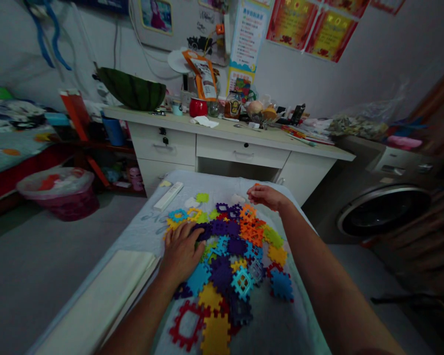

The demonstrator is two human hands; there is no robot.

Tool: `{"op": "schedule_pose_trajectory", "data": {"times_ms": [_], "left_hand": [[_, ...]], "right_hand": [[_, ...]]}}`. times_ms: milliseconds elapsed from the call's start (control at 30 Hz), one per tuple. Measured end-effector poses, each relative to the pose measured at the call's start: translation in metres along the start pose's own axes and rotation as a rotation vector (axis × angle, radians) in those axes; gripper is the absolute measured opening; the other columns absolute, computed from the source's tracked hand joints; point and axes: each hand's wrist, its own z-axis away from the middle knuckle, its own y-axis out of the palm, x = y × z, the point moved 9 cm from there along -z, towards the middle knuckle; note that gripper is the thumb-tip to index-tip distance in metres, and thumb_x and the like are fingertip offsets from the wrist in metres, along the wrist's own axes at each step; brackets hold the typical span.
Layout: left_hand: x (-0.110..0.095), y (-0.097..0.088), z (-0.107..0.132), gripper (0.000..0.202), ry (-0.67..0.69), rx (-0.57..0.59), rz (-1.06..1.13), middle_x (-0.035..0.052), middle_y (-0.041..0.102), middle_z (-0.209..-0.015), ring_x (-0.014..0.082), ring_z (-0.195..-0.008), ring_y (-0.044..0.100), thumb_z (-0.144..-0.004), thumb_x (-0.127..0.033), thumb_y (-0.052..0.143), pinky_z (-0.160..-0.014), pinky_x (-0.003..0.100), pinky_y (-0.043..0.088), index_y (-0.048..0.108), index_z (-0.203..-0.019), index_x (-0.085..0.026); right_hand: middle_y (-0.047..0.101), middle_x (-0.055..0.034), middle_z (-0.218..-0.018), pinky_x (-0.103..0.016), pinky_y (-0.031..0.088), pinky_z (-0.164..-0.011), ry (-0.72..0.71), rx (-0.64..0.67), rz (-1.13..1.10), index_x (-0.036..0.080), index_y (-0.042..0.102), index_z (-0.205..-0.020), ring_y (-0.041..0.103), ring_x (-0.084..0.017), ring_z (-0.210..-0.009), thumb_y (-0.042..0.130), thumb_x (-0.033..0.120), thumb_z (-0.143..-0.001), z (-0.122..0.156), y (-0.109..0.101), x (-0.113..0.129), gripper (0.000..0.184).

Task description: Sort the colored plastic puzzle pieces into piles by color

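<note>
A heap of interlocking plastic tiles with toothed edges (222,268) covers the middle of a cloth-covered table. My left hand (181,249) lies palm down on the heap's left side, fingers stretched out and touching the tiles. A dark purple tile (204,231) lies against its fingertips. Past the heap's far right side, my right hand (268,196) is raised with its fingers closed. A bit of an orange tile (257,185) shows at those fingers; most of it is hidden. Orange tiles (252,231) lie just below this hand. A red frame-shaped tile (187,325) lies near me.
A long white box (169,196) lies at the table's far left, and a folded pale board or pad (103,296) along its left edge. Beyond stands a white desk (163,143) bearing a cut watermelon (131,88) and jars. A washing machine (377,192) is at right, a pink basket (61,195) at left.
</note>
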Motion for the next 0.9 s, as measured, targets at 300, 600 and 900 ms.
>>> {"op": "schedule_pose_trajectory", "data": {"times_ms": [300, 600, 900], "left_hand": [[0.0, -0.001, 0.0, 0.037, -0.006, -0.011, 0.018, 0.0068, 0.055, -0.14, 0.0297, -0.136, 0.039, -0.092, -0.038, 0.045, -0.113, 0.056, 0.023, 0.064, -0.121, -0.028], [-0.002, -0.002, 0.0, 0.037, -0.004, 0.008, 0.008, 0.0077, 0.054, -0.141, 0.0301, -0.136, 0.039, -0.092, -0.037, 0.045, -0.112, 0.058, 0.025, 0.064, -0.122, -0.026], [-0.002, -0.003, 0.001, 0.036, -0.006, -0.011, 0.007, 0.0071, 0.055, -0.14, 0.0301, -0.135, 0.04, -0.092, -0.036, 0.046, -0.112, 0.059, 0.025, 0.065, -0.121, -0.027]], "right_hand": [[0.039, -0.0147, -0.152, -0.061, 0.023, -0.111, 0.319, -0.271, 0.541, 0.02, 0.055, -0.132, 0.03, -0.037, -0.141, 0.046, 0.034, -0.092, -0.033, 0.0, -0.052, 0.043], [0.029, -0.0131, -0.158, -0.066, 0.016, -0.112, 0.357, -0.161, 0.839, 0.02, 0.037, -0.147, 0.02, -0.038, -0.145, 0.028, 0.048, -0.099, -0.035, 0.003, -0.078, 0.057], [0.046, -0.018, -0.144, -0.06, 0.026, -0.108, 0.31, -0.267, 0.881, 0.018, 0.05, -0.137, 0.036, -0.034, -0.134, 0.026, 0.031, -0.098, -0.033, -0.011, -0.067, 0.047]]}}
